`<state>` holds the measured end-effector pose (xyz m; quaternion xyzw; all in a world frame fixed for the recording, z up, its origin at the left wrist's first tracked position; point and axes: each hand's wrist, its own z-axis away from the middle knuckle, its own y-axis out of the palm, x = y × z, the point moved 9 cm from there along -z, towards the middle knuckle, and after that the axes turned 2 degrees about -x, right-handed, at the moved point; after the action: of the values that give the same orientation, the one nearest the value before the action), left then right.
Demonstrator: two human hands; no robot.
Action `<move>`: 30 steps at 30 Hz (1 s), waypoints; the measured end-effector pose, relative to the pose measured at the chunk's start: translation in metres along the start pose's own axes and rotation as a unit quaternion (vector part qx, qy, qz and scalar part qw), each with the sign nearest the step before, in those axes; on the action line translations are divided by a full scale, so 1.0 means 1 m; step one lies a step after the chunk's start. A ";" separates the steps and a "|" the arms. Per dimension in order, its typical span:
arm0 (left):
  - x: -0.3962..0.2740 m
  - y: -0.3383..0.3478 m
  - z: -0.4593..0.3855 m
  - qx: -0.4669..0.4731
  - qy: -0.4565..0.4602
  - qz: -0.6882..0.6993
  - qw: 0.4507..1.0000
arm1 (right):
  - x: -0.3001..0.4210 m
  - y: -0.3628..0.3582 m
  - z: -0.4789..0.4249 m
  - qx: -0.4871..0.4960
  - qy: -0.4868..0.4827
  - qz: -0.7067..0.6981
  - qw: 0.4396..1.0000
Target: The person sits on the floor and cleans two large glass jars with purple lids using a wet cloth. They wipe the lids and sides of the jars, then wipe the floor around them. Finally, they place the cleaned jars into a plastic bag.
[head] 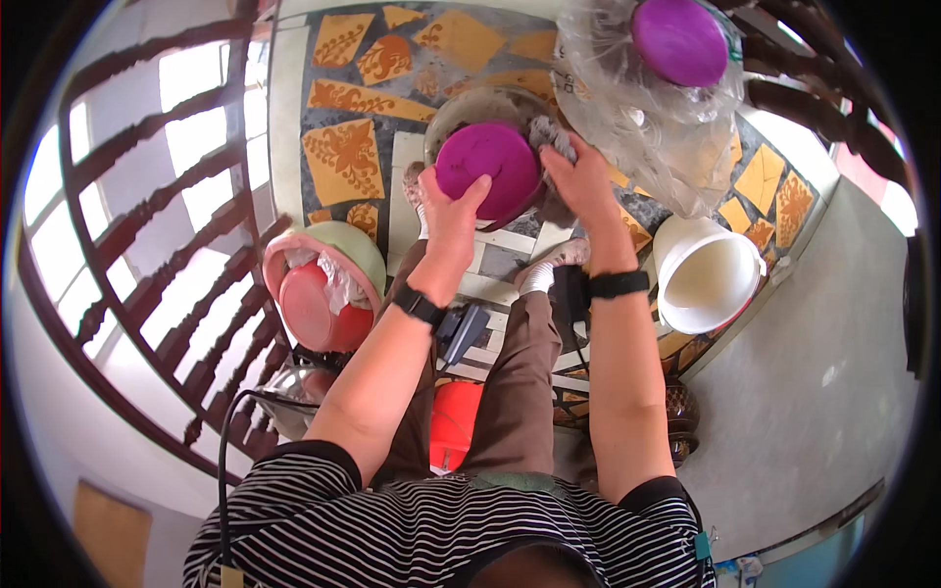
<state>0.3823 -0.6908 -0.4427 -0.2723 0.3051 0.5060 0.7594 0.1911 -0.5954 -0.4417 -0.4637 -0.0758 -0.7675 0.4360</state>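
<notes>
My left hand point(452, 220) grips the near left edge of a round purple plastic piece point(489, 162), thumb pressed on its face. Dark lines or marks show on that face; whether it is a bowl or a lid I cannot tell. In my right hand point(584, 180) is a bunched grey cloth point(551, 136), held beside the right edge of the purple piece. Both hands are above a wide basin point(459, 110) with a dirty-looking inside, which the purple piece partly covers. What lies in the basin is mostly hidden.
A clear plastic bag point(639, 140) with another purple round piece point(680, 40) on it stands at the upper right. Below is a white bucket point(709, 275). On the left, stacked pink and green basins point(323, 287) stand by a wooden railing point(213, 213). Something red point(452, 422) shows between my legs.
</notes>
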 end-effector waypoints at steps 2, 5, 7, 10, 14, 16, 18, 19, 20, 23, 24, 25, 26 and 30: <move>-0.011 0.004 -0.001 0.020 0.019 -0.066 0.997 | -0.026 0.001 0.018 -0.030 0.046 -0.067 0.996; -0.021 -0.014 -0.010 0.008 0.079 -0.211 0.974 | -0.044 0.017 0.056 -0.067 0.127 -0.133 0.981; -0.033 -0.009 -0.011 0.020 0.104 -0.275 0.956 | -0.068 0.027 0.074 -0.098 0.095 -0.128 0.982; -0.045 -0.003 -0.018 0.066 0.136 -0.361 0.920 | -0.081 0.042 0.097 -0.109 0.097 -0.168 0.975; -0.068 0.029 0.000 0.123 0.281 -0.542 0.782 | -0.089 0.033 0.107 -0.114 0.067 -0.228 0.965; -0.064 0.040 0.016 0.115 0.307 -0.607 0.724 | -0.066 0.021 0.099 -0.064 0.048 -0.235 0.969; -0.055 0.043 0.021 0.103 0.267 -0.641 0.712 | -0.032 0.017 0.094 0.001 -0.060 -0.129 0.990; -0.054 0.044 0.020 0.114 0.262 -0.638 0.716 | -0.021 0.020 0.094 0.032 -0.116 -0.073 0.990; -0.053 0.043 0.019 0.124 0.256 -0.634 0.719 | -0.029 0.024 0.093 0.024 -0.124 -0.071 0.989; -0.051 0.048 0.018 0.146 0.267 -0.623 0.721 | -0.032 0.018 0.067 0.001 -0.226 0.045 0.973; -0.050 0.048 0.018 0.149 0.273 -0.621 0.719 | -0.025 0.013 0.061 -0.031 -0.242 0.068 0.967; -0.050 0.047 0.017 0.145 0.281 -0.623 0.715 | -0.022 0.012 0.058 -0.036 -0.243 0.085 0.966; -0.050 0.046 0.015 0.141 0.288 -0.625 0.711 | -0.019 0.012 0.055 -0.042 -0.244 0.103 0.963; -0.050 0.042 0.017 0.145 0.286 -0.619 0.717 | -0.012 0.012 0.028 -0.090 -0.220 0.117 0.964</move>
<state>0.3309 -0.6946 -0.3989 -0.4187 0.3407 -0.2287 0.8101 0.2208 -0.5809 -0.4393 -0.6641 -0.0457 -0.5937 0.4521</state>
